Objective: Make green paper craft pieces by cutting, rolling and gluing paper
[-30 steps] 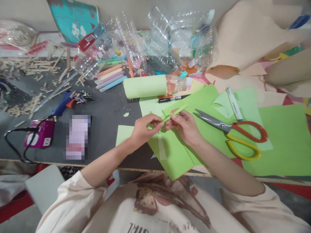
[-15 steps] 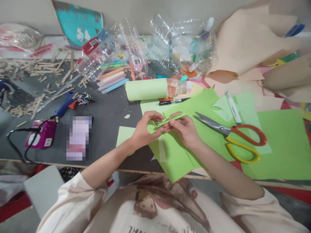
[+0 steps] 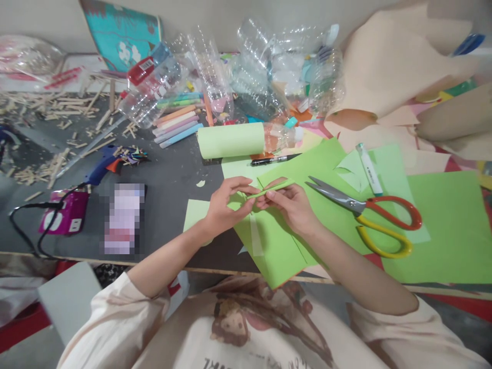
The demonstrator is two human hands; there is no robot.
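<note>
Both hands meet over the table's front edge, pinching a narrow green paper strip. My left hand grips its left end with curled fingers. My right hand pinches the strip further right, so its free end points up and to the right. Beneath them lie overlapping green paper sheets. Scissors with red and yellow handles rest on the green paper just right of my right hand.
A light green paper roll, a black pen and a white glue stick lie behind the hands. Clear plastic bottles and chalk sticks crowd the back. A blue glue gun and wooden sticks lie left.
The strip has gone from tilted up to nearly level between the two hands. My left fingers have shifted slightly along its end. Nothing else on the table has moved.
</note>
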